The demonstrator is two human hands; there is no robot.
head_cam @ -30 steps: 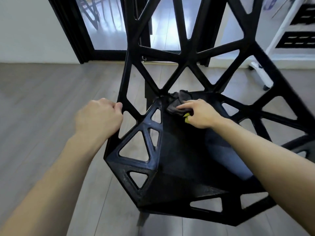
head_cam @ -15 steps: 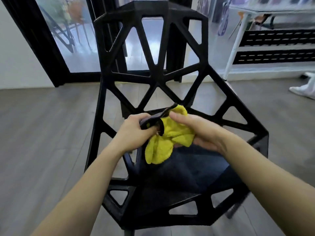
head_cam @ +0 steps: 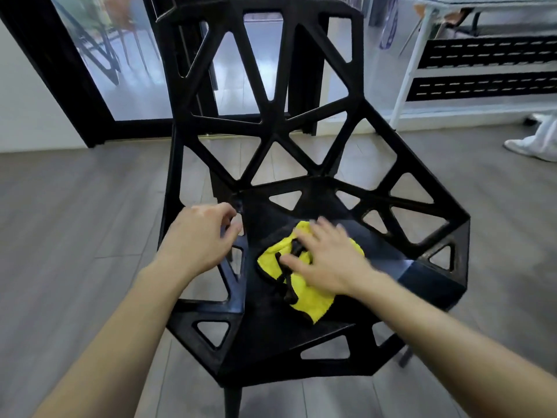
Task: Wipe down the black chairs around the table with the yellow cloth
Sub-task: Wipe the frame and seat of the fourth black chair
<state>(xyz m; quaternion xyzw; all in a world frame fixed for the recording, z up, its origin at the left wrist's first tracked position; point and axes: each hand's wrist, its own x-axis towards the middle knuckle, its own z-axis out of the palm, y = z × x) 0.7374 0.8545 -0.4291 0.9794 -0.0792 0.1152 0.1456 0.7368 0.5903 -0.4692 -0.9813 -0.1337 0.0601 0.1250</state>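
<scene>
1. Two hands busy: right hand (head_cam: 328,263) flat, fingers spread, pressing the yellow cloth (head_cam: 304,282) onto the black chair (head_cam: 271,336) seat.
2. Left hand (head_cam: 199,239), beside it, curls loosely at the frame, grip unclear.
3. Cloth's soft and floppy, so palm it.

Worn on the head, looking forward and down, close over a black chair (head_cam: 301,333) seat.

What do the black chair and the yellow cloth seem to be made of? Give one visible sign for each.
Black chair: probably moulded plastic or coated metal, going by its smooth, slightly glossy faceted struts. Yellow cloth: likely microfibre or terry, going by its fuzzy pile and dark stitched edging.
</scene>
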